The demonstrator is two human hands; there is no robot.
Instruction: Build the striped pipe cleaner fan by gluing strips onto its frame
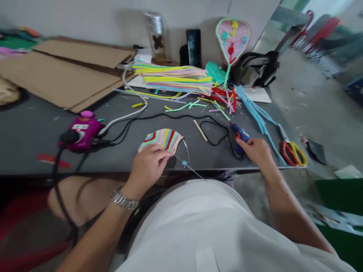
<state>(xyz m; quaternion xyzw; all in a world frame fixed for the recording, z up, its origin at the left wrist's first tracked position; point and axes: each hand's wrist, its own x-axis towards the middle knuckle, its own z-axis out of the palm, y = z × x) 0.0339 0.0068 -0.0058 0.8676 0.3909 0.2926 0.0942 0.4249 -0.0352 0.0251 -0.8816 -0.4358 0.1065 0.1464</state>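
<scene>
My left hand point(150, 166), closed, pinches the edge of a striped fan-shaped piece made of coloured pipe cleaners point(166, 138). A thin wire with a small light-blue knot point(184, 163) runs from that piece toward the white shirt. On the right, my right hand point(256, 151) is wrapped round a blue hot glue gun point(239, 134), its nozzle facing away from me and its black cord looping to the left. A short wooden stick point(200, 130) lies between the two hands. Red-and-yellow-handled scissors point(293, 153) rest right of the glue gun, near long light-blue pipe cleaners point(256, 113).
A purple power strip point(82, 132) with plugged cords stands at left, before cardboard sheets point(56, 75). Behind are bundled pipe cleaners point(176, 77), a glass bottle point(157, 41), a phone point(193, 47), a finished-looking pipe-cleaner fan point(232, 41) and a dark bag point(255, 70). Cut scraps litter the middle.
</scene>
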